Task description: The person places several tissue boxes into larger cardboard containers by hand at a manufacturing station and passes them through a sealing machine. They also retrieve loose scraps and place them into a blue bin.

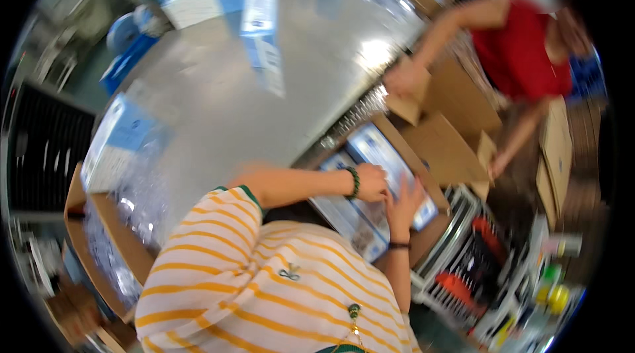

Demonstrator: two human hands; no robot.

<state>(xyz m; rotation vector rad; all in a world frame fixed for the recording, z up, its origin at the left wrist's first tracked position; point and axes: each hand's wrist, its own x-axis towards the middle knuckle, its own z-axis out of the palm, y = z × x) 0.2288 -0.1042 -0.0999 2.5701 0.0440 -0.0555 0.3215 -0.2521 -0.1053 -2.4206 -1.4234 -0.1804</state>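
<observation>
My left hand (372, 182), with a green bead bracelet on the wrist, is closed over the top edge of a flat blue-and-white box (344, 211). That box stands among several like it in an open cardboard carton (430, 184). My right hand (405, 199), wearing a dark wristband, lies flat with fingers spread against the neighbouring blue-and-white box (387, 148). The picture is blurred, so the grip is not sharp.
A co-worker in a red shirt (522, 49) handles cardboard cartons (456, 98) at the upper right. A grey steel table (218, 108) carries more blue-and-white boxes (261, 6). A carton of clear wrap (112, 234) sits left, and a white wire rack (463, 267) lower right.
</observation>
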